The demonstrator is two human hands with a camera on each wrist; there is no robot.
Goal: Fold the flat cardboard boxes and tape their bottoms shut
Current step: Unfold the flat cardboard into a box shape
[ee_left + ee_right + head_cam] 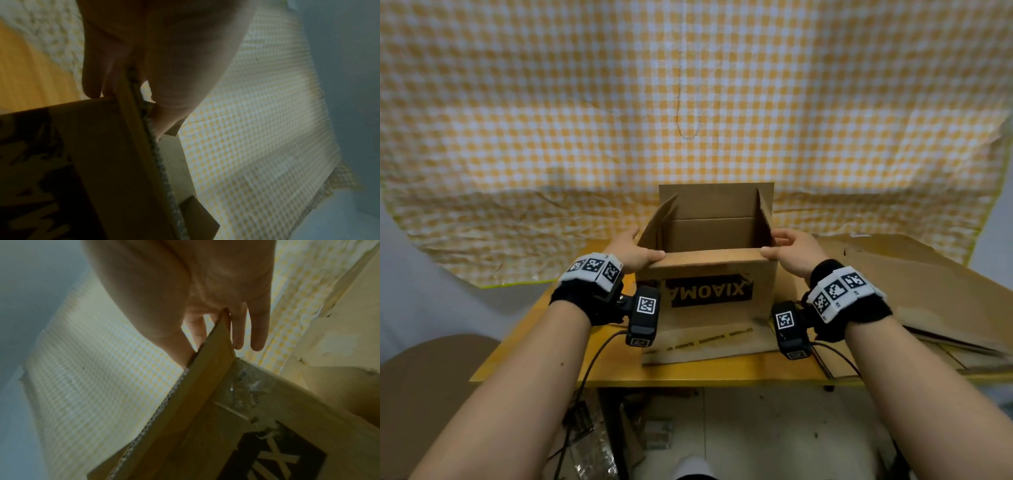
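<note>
A brown cardboard box [709,301] with an upside-down black logo stands opened on the wooden table [544,346], its top flaps raised. The near flap [712,258] leans inward over the opening. My left hand [635,251] pinches that flap's left corner, thumb on top and fingers outside the left side. My right hand [791,250] pinches the right corner the same way. In the left wrist view the box [92,154] has its flap edge between the thumb and fingers of my left hand [154,48]. In the right wrist view the box [226,426] edge sits inside my right hand [185,280].
Flat cardboard sheets [928,291] lie piled on the table's right side. A yellow checked cloth [688,102] hangs behind and drapes onto the table's back. Crumpled clear tape [244,391] clings to the box near its right corner. Cables and clutter [585,428] sit under the table.
</note>
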